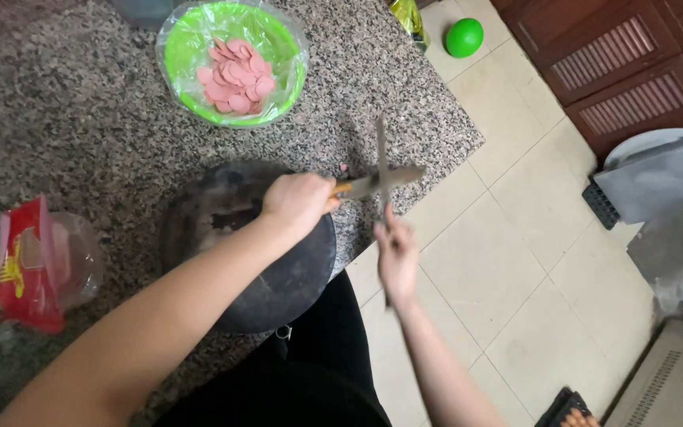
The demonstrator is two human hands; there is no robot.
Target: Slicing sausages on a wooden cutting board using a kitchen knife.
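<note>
My left hand (298,202) grips a knife (406,177) by its yellowish handle, the blade pointing right past the counter's edge. In my right hand (397,253), out over the floor, is a second knife (380,142) with its blade pointing up. The two blades cross and touch just right of my left hand; both are blurred. Under my left hand a dark round chopping board (286,281) lies on the speckled granite counter (81,134). Behind the board stands a green bowl (187,43) lined with clear plastic, holding several pink sausage slices (235,75).
A red packet in a clear bag (37,265) lies at the counter's left. On the tiled floor (515,261) are a green ball (464,37) and grey slabs (662,178) at the right. Brown louvred cabinet doors (618,55) stand at the top right. An egg tray (571,411) shows at the bottom edge.
</note>
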